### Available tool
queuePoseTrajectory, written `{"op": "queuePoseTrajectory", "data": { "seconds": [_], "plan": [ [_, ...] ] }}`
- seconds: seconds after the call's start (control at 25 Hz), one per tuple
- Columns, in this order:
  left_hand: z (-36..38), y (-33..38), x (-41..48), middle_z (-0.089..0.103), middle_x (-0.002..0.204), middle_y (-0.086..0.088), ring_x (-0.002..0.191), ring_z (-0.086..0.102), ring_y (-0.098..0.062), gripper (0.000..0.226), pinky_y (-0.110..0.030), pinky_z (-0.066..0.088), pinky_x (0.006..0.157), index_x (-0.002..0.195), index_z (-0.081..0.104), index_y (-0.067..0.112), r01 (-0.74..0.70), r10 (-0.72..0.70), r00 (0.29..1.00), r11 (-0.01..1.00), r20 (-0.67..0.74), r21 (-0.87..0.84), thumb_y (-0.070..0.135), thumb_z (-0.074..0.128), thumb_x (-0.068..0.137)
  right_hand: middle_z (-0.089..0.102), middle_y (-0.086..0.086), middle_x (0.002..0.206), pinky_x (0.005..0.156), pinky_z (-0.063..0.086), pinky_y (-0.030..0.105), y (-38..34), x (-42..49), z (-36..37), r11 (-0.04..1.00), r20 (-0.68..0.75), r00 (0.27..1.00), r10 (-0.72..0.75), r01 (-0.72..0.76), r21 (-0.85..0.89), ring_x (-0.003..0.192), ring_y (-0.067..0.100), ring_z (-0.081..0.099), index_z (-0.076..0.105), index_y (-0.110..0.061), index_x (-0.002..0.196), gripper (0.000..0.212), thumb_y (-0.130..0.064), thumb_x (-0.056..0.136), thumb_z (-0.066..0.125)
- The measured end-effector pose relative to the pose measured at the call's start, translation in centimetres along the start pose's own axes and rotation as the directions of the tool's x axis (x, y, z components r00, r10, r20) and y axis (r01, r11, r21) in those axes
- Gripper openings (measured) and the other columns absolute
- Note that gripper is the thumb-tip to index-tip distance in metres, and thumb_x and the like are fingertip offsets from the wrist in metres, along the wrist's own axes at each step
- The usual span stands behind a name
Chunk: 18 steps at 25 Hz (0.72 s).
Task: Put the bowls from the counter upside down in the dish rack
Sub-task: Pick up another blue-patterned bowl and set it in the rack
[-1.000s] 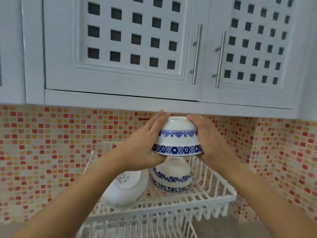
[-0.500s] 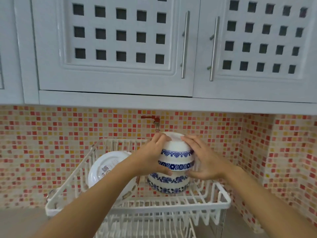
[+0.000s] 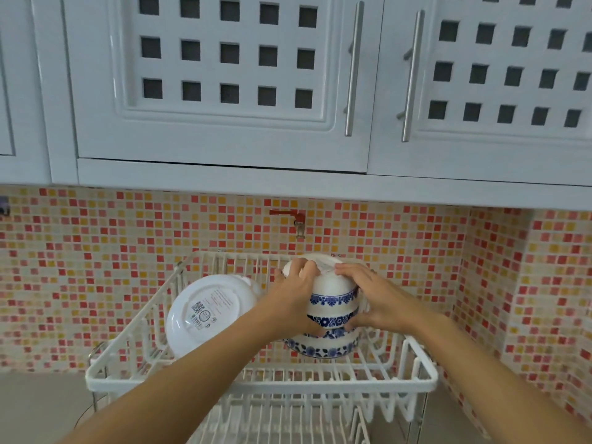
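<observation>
We've got the top bowl (image 3: 331, 291) upside down, foot ring up, sitting over a second inverted blue-patterned bowl (image 3: 323, 346) at the back right of the dish rack's (image 3: 262, 381) upper tier. Looks nested or nearly so; we can't tell if its rim is fully seated.

Grip: left hand (image 3: 296, 302) wraps the bowl's left wall with fingers curled over the foot ring; right hand (image 3: 374, 298) is pressed flat on the right wall, fingertips at the top. Both are closed around it, one either side, roughly equally near.

Key relation: the bowl's axis runs vertical, in line with the bowl under it, and it lies straight between our palms. Our read is that letting go means opening both hands sideways, not lifting.

Risk: a tilted stack could slide on the wires.

White plate (image 3: 208, 312) leans on edge at the back left of the same tier, just beside the left wrist. Lower tier (image 3: 278, 424) visible below. Mosaic tile wall (image 3: 96, 267) behind.
</observation>
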<state>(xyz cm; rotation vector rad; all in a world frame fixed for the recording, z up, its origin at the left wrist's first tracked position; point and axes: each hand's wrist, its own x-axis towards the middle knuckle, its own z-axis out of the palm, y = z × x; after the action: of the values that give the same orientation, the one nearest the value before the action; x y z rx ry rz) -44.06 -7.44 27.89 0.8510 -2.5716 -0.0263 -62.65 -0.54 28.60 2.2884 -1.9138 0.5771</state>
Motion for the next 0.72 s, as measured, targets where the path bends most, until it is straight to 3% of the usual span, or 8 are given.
{"op": "queuePoseTrajectory", "data": {
  "seconds": [0.16,0.32,0.72],
  "plan": [
    [1.0,-0.4,0.3,0.027,0.121,0.001,0.109,0.045,-0.033,0.082,-0.046,0.046,0.093,0.109,0.028,0.021,0.062,-0.061,0.996,0.998,0.064,-0.025,0.043,0.084,0.054,0.026,-0.013,0.150,0.110,0.030,0.026,0.2,0.1,0.3,1.000,0.044,0.999,0.019,-0.019,0.000,0.134,0.004,0.027,0.025,-0.025,0.142,0.097,-0.040,0.066,0.082],
    [1.6,-0.3,-0.2,0.029,0.125,-0.002,0.107,0.046,-0.031,0.082,-0.040,0.049,0.086,0.111,0.029,0.019,0.058,-0.055,0.994,0.998,0.099,-0.032,0.043,0.085,0.056,0.036,-0.010,0.144,0.105,0.040,0.035,0.3,0.0,0.4,0.997,0.085,0.994,0.064,-0.061,-0.041,0.129,0.010,0.038,0.029,-0.025,0.139,0.102,-0.044,0.057,0.086],
    [1.9,0.3,-0.5,0.027,0.129,-0.003,0.110,0.043,-0.029,0.087,-0.040,0.046,0.094,0.117,0.029,0.016,0.082,-0.082,0.990,0.997,0.116,0.000,0.041,0.085,0.057,0.053,-0.003,0.127,0.087,0.050,0.039,-0.1,-0.2,0.3,0.982,0.111,0.990,0.089,-0.068,-0.178,0.109,0.019,0.053,0.033,-0.028,0.130,0.098,-0.048,0.050,0.086]
  ]
}}
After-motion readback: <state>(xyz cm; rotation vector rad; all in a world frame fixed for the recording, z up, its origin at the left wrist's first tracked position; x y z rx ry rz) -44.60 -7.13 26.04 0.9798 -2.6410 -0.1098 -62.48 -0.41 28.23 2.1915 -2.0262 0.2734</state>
